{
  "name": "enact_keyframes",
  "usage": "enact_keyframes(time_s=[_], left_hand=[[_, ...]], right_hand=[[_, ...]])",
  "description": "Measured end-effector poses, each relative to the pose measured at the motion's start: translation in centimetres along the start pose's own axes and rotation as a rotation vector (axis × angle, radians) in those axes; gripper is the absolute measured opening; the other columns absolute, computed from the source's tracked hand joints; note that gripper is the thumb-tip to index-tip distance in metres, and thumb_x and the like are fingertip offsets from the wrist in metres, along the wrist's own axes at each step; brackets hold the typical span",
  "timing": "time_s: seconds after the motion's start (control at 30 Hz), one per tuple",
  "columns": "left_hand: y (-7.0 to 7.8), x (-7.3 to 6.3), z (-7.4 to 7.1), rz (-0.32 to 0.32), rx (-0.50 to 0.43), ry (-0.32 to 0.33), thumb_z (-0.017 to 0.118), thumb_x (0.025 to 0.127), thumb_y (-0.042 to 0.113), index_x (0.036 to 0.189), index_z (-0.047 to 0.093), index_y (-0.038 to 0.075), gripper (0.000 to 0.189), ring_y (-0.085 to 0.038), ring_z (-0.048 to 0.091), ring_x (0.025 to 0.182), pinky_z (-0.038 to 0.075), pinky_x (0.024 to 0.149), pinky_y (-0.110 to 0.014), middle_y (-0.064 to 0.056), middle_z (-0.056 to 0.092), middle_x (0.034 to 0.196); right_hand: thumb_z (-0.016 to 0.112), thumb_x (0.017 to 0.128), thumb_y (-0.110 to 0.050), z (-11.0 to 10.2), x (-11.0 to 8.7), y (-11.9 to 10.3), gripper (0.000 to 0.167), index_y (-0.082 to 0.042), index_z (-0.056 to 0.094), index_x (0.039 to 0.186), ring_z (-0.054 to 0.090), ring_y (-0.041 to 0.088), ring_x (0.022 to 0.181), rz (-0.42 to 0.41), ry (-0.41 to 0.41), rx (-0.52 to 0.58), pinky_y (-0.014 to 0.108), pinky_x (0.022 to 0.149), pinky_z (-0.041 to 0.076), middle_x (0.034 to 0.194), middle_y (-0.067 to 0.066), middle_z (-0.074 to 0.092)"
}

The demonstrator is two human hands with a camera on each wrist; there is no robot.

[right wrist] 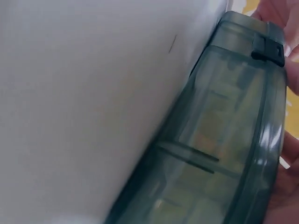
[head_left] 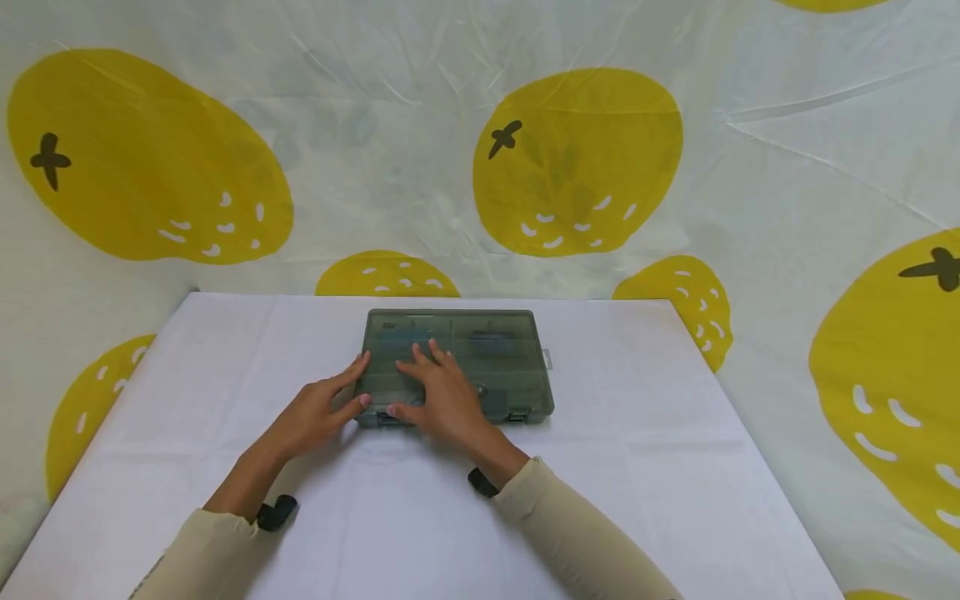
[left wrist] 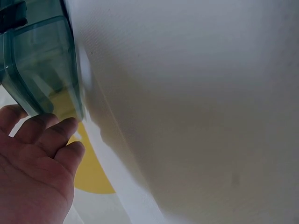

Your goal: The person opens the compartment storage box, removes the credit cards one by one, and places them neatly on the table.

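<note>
A flat, see-through grey-green plastic case [head_left: 525, 379] with inner dividers lies closed on the white table. Dark, blurry shapes show through its lid. My left hand [head_left: 318, 411] rests against the case's left side, fingertips along that edge and thumb near the front corner. Over the left part of the lid, my right hand [head_left: 448, 400] lies with spread fingers, its thumb down at the front edge. In the left wrist view, the left fingers [left wrist: 39, 128] touch the end of the case [left wrist: 42, 56]. A dark latch [right wrist: 268, 50] shows in the right wrist view.
The case stands toward the back of the white-covered table [head_left: 637, 500]. Behind it hangs a pale curtain [head_left: 405, 167] printed with big yellow fruits. A small hanging tab [head_left: 547, 359] sticks out at the case's right side. Each wrist carries a black camera [head_left: 277, 512].
</note>
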State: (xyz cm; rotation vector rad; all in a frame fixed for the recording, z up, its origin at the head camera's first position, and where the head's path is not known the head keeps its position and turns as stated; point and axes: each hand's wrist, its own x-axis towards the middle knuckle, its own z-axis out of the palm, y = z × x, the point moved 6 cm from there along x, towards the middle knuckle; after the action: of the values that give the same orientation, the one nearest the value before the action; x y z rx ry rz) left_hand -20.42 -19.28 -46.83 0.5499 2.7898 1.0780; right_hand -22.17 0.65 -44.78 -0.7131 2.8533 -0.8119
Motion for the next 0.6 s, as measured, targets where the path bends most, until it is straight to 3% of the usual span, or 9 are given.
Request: enact_keyframes(time_s=[0.07,0.17,0.6], left_hand=[[0.10,-0.03,-0.04,0.008,0.004,0.004,0.061,0.110,0.034,0.170,0.026,0.012,0.073,-0.044,0.039,0.156,0.038,0.122,-0.066,-0.017,0.030,0.173],[0.20,-0.13,-0.10,0.011,0.007,0.011,0.061,0.110,0.034,0.169,0.026,0.012,0.072,-0.045,0.039,0.155,0.038,0.122,-0.067,-0.018,0.031,0.172],[0.25,-0.18,-0.22,0.015,0.010,0.014,0.062,0.109,0.034,0.169,0.027,0.012,0.072,-0.045,0.040,0.154,0.037,0.122,-0.068,-0.018,0.031,0.172]], right_hand=[[0.080,0.093,-0.051,-0.02,0.18,0.14,0.077,-0.024,0.051,0.159,0.013,0.030,0.168,0.001,-0.016,0.022,0.053,0.136,0.017,0.175,0.011,0.027],[0.081,0.092,-0.052,-0.07,0.34,0.29,0.082,-0.025,0.048,0.161,0.008,0.030,0.168,0.007,-0.037,0.033,0.053,0.137,0.012,0.177,0.013,0.021],[0.082,0.092,-0.051,-0.16,0.49,0.31,0.083,-0.023,0.046,0.162,0.005,0.029,0.168,0.008,-0.058,0.058,0.053,0.138,0.009,0.177,0.015,0.019]])
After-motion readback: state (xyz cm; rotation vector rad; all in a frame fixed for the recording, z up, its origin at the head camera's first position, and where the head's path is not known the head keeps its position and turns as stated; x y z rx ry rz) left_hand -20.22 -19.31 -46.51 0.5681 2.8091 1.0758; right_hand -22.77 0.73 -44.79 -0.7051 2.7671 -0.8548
